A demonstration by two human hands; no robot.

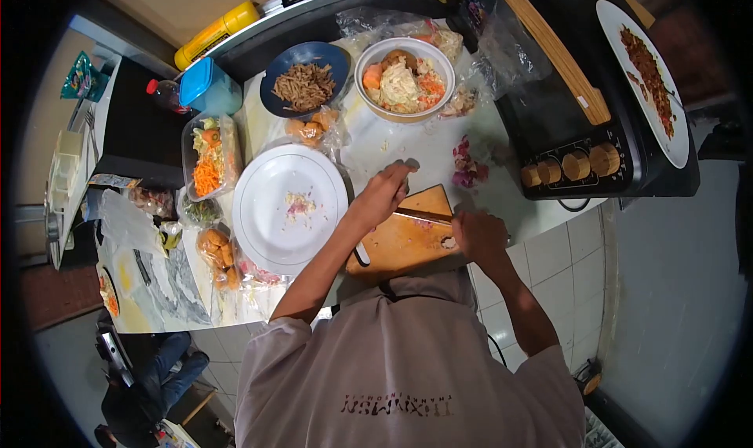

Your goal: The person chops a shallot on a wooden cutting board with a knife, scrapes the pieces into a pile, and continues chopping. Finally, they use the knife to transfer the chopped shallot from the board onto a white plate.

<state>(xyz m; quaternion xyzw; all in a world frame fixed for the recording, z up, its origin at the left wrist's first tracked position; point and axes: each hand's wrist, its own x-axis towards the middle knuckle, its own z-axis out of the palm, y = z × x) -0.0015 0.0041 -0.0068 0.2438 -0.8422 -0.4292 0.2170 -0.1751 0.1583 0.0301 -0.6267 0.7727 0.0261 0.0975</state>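
My right hand point(480, 235) is closed around the handle of a knife point(423, 215). Its blade points left across an orange-brown cutting board point(384, 248), with small reddish bits beside it. My left hand point(382, 195) is over the board's upper left side, its fingers bent together toward the tabletop; whatever they hold, if anything, is hidden. Left of it, a white plate point(267, 232) carries a small heap of chopped pale and pinkish pieces point(300, 205). Purple-red peelings point(468, 166) lie above the board. A white handle-like piece point(361, 253) shows at the board's left edge.
Behind stand a bowl of shredded food point(302, 87) and a white bowl of mixed food point(404, 79). A container of cut vegetables point(208, 162) and bagged brown pieces point(217, 252) flank the plate. A black stove point(572, 154) with wooden knobs is right; another person point(149, 377) is lower left.
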